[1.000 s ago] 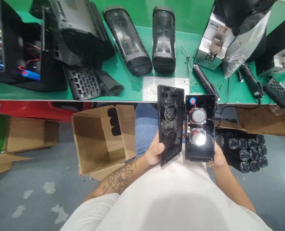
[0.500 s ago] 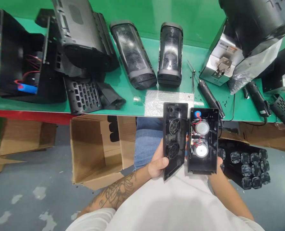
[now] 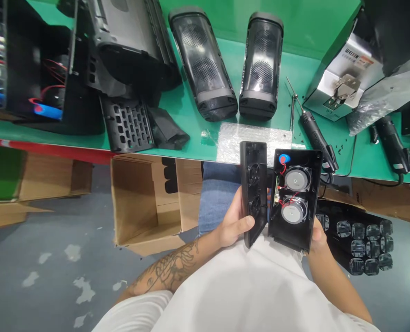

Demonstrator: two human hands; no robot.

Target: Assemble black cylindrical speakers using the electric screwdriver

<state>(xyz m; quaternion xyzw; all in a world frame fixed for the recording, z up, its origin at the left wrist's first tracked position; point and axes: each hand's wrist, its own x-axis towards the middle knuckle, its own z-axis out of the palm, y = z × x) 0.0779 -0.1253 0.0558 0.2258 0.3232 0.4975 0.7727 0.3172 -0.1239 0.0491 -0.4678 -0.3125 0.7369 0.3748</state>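
We are gripping the cover [image 3: 253,191] in our left hand [image 3: 233,222] and cradling the speaker shell [image 3: 296,198] in our right hand [image 3: 316,233], near the bench [image 3: 205,133], probably closing them, needing aligned edges.

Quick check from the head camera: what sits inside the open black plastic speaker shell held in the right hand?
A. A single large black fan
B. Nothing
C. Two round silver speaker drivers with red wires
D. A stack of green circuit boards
C. The open black plastic speaker shell in the right hand shows two round silver speaker drivers, one above the other, with red wires beside them.
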